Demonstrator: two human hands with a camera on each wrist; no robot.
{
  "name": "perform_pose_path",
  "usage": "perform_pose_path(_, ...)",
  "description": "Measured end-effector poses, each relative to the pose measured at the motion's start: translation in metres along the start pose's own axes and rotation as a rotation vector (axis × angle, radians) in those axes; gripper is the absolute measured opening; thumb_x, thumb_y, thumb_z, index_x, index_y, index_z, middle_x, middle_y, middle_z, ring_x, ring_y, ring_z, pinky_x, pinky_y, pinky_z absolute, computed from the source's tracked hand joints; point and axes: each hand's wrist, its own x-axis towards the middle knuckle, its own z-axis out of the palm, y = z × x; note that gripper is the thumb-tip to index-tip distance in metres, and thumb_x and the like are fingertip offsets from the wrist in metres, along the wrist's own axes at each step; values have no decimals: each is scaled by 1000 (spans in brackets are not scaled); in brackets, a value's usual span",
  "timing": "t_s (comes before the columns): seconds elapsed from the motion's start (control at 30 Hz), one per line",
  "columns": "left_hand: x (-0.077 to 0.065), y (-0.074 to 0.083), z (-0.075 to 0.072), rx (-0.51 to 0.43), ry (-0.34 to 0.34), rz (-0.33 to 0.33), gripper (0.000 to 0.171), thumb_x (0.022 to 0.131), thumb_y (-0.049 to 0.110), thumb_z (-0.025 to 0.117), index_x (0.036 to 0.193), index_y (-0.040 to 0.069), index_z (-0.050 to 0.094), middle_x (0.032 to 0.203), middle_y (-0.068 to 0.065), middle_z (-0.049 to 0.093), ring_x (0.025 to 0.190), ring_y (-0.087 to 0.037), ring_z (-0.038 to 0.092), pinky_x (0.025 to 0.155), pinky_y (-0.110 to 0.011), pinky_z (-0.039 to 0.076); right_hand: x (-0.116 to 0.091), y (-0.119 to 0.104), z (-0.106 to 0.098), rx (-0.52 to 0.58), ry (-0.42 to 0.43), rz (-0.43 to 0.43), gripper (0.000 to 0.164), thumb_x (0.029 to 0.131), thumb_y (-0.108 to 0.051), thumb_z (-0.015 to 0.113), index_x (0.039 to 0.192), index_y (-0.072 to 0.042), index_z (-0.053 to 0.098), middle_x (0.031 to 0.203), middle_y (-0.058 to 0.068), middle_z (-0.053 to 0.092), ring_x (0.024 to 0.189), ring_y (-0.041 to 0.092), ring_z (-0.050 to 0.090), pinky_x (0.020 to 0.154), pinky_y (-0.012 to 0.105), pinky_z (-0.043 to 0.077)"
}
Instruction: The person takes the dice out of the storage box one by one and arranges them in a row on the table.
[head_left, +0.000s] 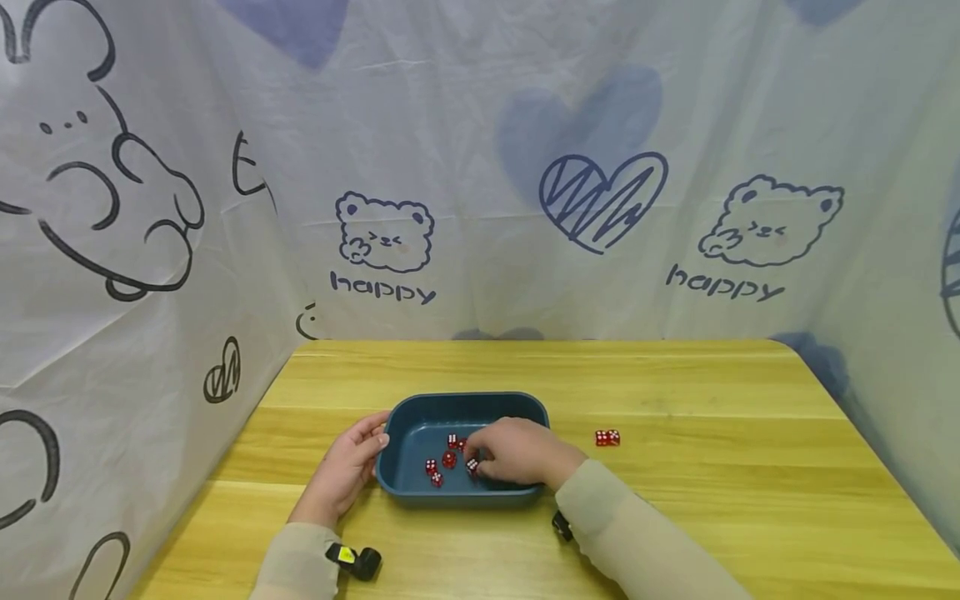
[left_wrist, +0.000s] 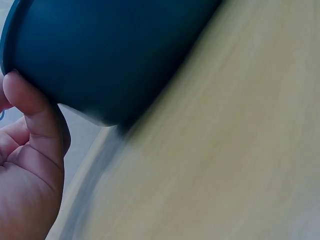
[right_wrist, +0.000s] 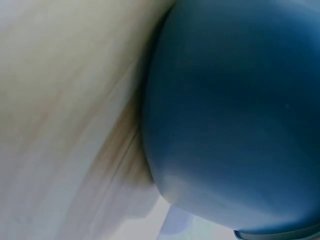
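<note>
A dark blue rectangular tub [head_left: 465, 500] stands on the table. At its left end my left hand [head_left: 347, 468] holds the wall, with the thumb [left_wrist: 32, 100] against the outside near the rim in the left wrist view. My right hand [head_left: 517, 450] reaches over the right side into the tub and pinches a red die [head_left: 472, 467] with white pips between thumb and fingertips. Several more red dice [head_left: 449, 459] lie loose on the tub floor left of that hand. The right wrist view has only the tub's outer wall [right_wrist: 230, 125], so the fingers are hidden there.
Two red dice [head_left: 607, 437] sit side by side on the wooden table [head_left: 697, 475], right of the tub. A white printed curtain [head_left: 480, 250] hangs behind the table and along both sides.
</note>
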Motion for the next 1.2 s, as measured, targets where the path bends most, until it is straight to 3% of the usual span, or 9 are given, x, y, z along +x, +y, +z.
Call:
perform_pose_path(0.2,1,-1,-1,-6,-3,-3,47,103,5,54,148,-3,43,117,-18,53,76,-15,55,60,-21,46,-2,-1,-2,14,92,24,19,97,-28,67,116,-30,73,97,-18,68,68,4,53,69,26,46)
perform_pose_path(0.3,1,-1,-2,-7,7,-9,47,103,5,54,148,-3,43,116,-16,54,77,-15,55,61,-21,46,-4,-2,-3,46,145,36,22,99,-29,64,120,-29,72,78,-14,66,55,7,46,59,26,41)
perform_pose_path(0.43,0,-1,-2,6,13,-16,47,104,6,54,149,-2,44,114,-13,53,79,-15,55,61,-21,46,-6,-3,-3,93,205,50,24,101,-26,61,122,-27,71,55,-9,49,46,8,38,49,25,32)
perform_pose_path(0.73,1,-1,0,-8,5,-13,46,103,5,54,148,-2,44,112,-11,54,81,-15,56,62,-22,47,-15,-4,-9,147,307,53,23,101,-26,63,122,-26,71,55,-10,46,46,8,37,49,25,34)
perform_pose_path(1.2,1,-1,0,-10,7,-16,46,104,5,54,148,-2,44,110,-11,53,80,-16,54,61,-21,46,-42,0,-18,146,376,65,21,100,-28,66,120,-27,72,56,-11,44,47,6,37,48,24,34)
